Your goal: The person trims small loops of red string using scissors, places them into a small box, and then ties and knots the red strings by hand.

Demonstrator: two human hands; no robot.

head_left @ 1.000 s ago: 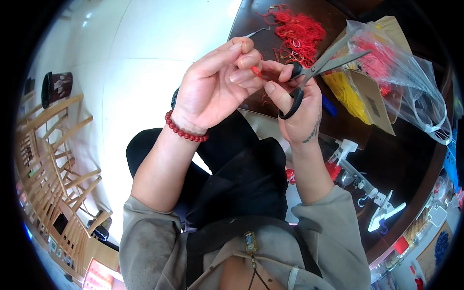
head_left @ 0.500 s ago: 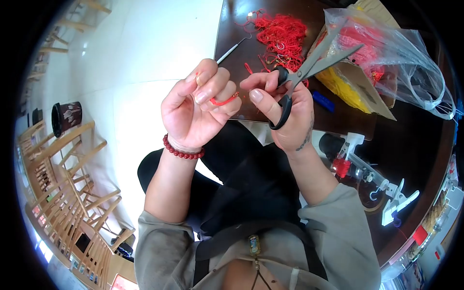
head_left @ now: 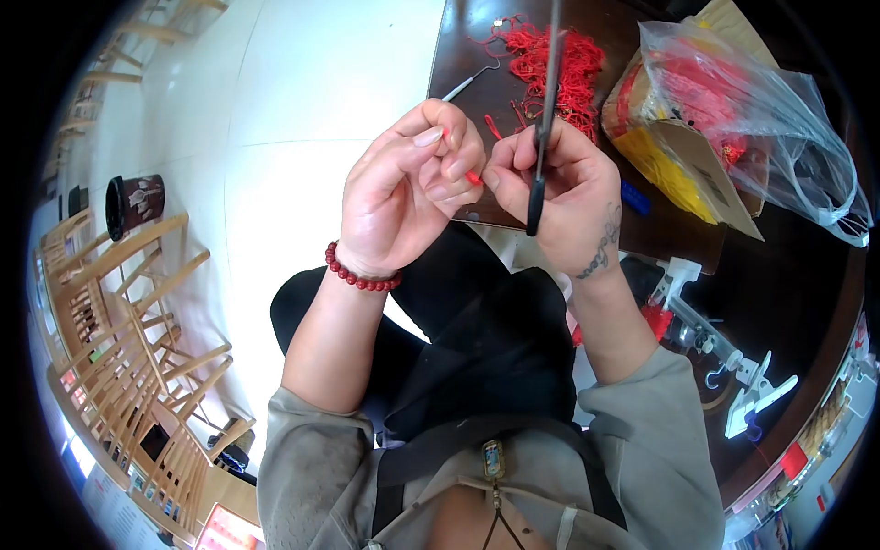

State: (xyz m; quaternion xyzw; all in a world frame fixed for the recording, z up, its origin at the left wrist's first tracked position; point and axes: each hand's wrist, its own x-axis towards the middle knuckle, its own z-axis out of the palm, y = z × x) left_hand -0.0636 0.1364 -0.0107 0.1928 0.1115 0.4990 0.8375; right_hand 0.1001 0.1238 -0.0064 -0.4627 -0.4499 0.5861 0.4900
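Note:
My left hand (head_left: 408,188) is closed, palm toward me, pinching a short red cord (head_left: 473,178) between its curled fingers. Only small bits of the cord show, at the thumb tip and by the lower fingers. Close beside it, my right hand (head_left: 579,197) has the scissors (head_left: 537,188) hooked on its fingers, seen edge-on with the blades pointing up and away. The right thumb and forefinger tips nearly touch the left fingers; whether they also grip the cord I cannot tell.
On the dark table (head_left: 632,23) lie a tangled heap of red cords (head_left: 559,73), a hooked pick (head_left: 469,81) and a blue object (head_left: 634,197). A cardboard box (head_left: 710,165) with a plastic bag (head_left: 779,119) stands right. A clamp device (head_left: 706,335) sits nearer me; wooden chairs (head_left: 137,339) are left.
My right hand has turned, swinging the scissors from pointing right to upright and edge-on. Both hands have come closer together, and the left fingers have curled differently around the red cord.

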